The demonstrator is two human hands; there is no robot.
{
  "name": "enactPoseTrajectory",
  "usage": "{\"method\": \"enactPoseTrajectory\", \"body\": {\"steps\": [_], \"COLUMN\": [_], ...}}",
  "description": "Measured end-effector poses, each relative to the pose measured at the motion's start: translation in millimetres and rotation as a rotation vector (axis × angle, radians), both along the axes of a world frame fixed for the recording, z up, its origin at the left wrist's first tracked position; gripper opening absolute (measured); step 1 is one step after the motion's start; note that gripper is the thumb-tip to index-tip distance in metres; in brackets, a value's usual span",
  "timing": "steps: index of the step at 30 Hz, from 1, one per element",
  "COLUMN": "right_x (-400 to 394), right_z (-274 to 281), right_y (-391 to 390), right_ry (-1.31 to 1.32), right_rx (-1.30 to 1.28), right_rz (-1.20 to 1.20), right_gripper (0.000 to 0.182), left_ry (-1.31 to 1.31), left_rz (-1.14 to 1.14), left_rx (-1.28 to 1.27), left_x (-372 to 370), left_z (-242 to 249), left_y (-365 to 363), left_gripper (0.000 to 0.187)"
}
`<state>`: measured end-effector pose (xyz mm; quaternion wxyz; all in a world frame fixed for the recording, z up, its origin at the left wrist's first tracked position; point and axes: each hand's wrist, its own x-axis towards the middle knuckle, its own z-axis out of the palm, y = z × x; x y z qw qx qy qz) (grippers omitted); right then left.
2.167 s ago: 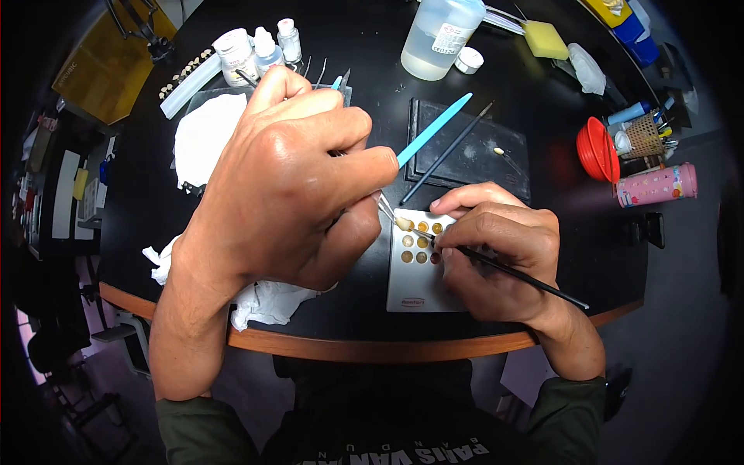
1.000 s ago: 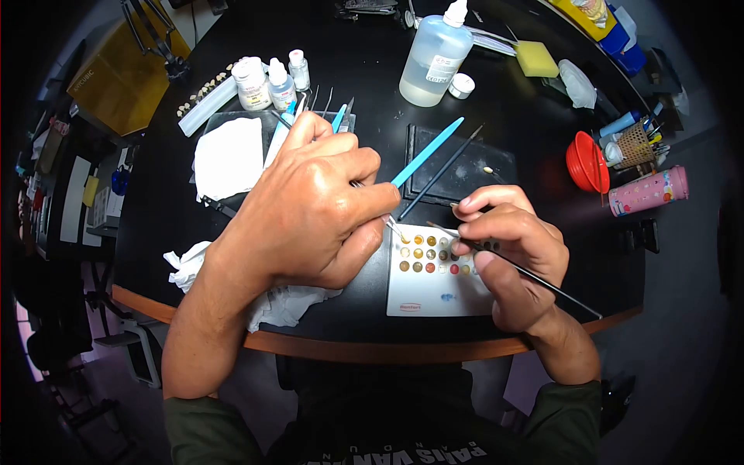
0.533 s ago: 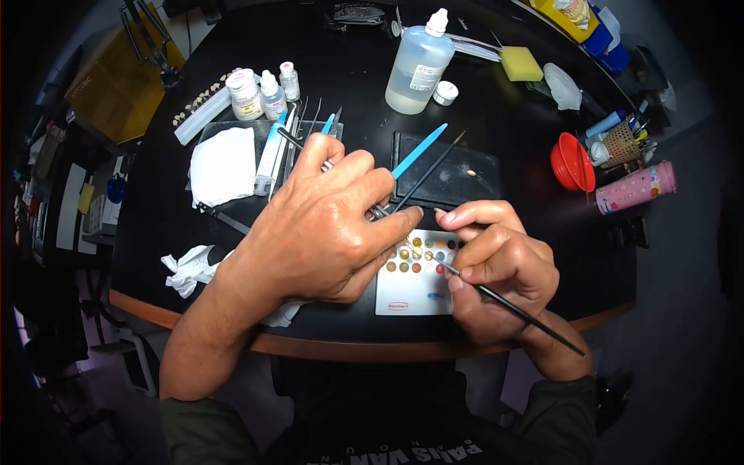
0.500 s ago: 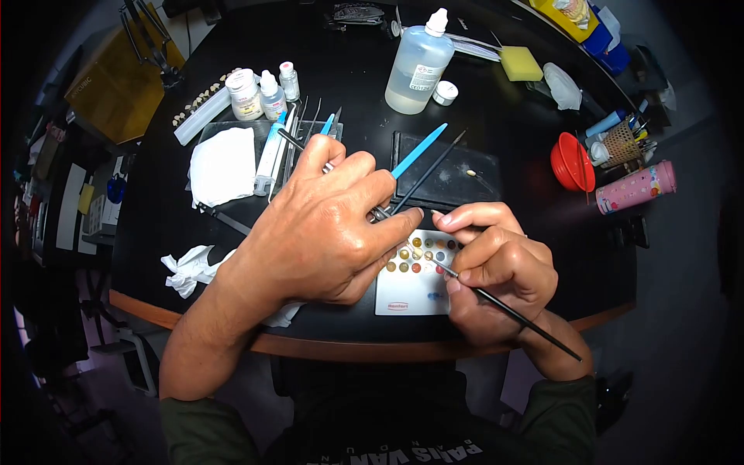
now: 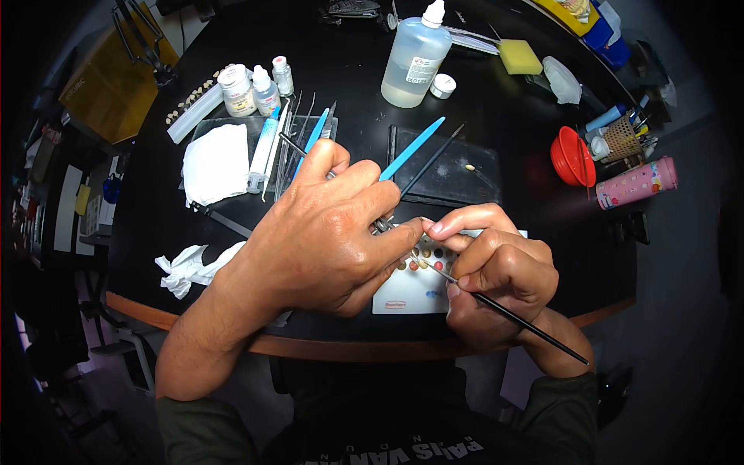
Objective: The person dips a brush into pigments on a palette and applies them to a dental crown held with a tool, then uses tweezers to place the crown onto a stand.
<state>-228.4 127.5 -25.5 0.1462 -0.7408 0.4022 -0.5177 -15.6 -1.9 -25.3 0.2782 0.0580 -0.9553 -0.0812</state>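
Left hand [image 5: 333,232]: curled, knuckles up, gripping a slim silvery metal tool [image 5: 382,225]; lower fingers hidden. Right hand [image 5: 500,271]: narrow pinch on a slender black-handled brush [image 5: 535,324], handle slanting towards the body, tip by a small pale piece [image 5: 423,264] over the white rectangular palette with round coloured wells [image 5: 403,302]. Index fingertips close together; contact, cannot tell. Palette lies on the black tabletop [image 5: 341,332], partly under both hands.

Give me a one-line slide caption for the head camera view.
Left hand and right hand, holding a slim black brush, meet above a white palette.
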Motion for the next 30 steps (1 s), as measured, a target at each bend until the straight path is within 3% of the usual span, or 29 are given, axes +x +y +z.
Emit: {"method": "enactPoseTrajectory", "body": {"steps": [30], "right_x": [-2.8], "right_z": [3.3], "right_y": [4.6], "right_ry": [0.026], "right_rx": [0.009], "right_rz": [0.029], "right_gripper": [0.029], "left_ry": [0.026], "left_rz": [0.003], "left_rx": [-0.023], "left_x": [-0.5], "left_z": [2.6], "left_y": [0.5], "left_gripper": [0.035]}}
